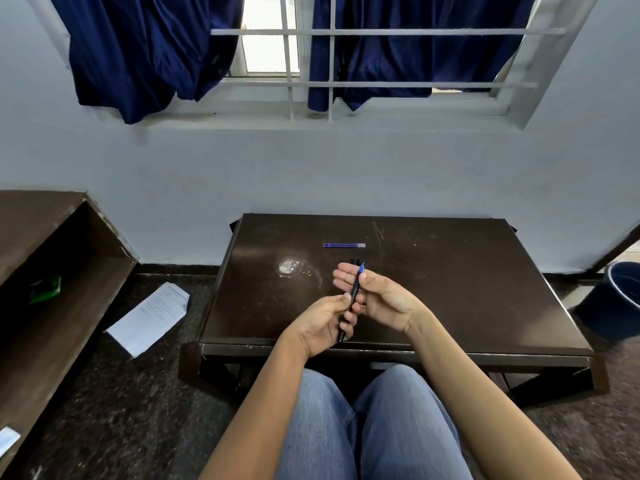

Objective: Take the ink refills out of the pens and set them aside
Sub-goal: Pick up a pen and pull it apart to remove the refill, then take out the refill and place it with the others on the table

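A dark bucket (620, 299) stands on the floor right of the table (450, 289); its contents cannot be seen. Over the table's near edge, the left hand (322, 325) pinches the lower barrel of a black pen (353, 296), fingers curled around it. The right hand (377, 296) grips the upper part (blue tip showing), fingers loosely half open. Blue refills (344, 245) lie on the table beyond the hands.

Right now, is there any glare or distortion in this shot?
Head view: a bright glare patch on the table left of the pen; the window gap is blown out; wide-angle bending curves the wall edges; the bucket at the right edge looks smeared.
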